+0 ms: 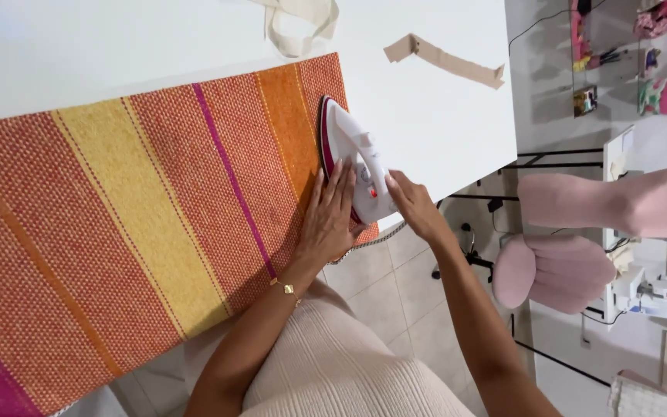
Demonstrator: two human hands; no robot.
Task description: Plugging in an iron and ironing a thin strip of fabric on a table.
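Observation:
A white iron with a magenta sole [353, 154] stands on its side at the right edge of a striped woven cloth [133, 224] in orange, red, yellow and magenta. My left hand [327, 216] lies flat on the cloth with its fingers against the iron's body. My right hand [413, 202] touches the rear end of the iron near its handle. The cloth is spread over a white table [426, 116]. A gold bracelet [287, 289] sits on my left wrist.
A beige fabric strip [443, 59] and a looped cream strap [300, 27] lie on the table beyond the cloth. To the right stand a pink chair [553, 270], a pink padded form [619, 202] and a white sewing machine [650, 293] over tiled floor.

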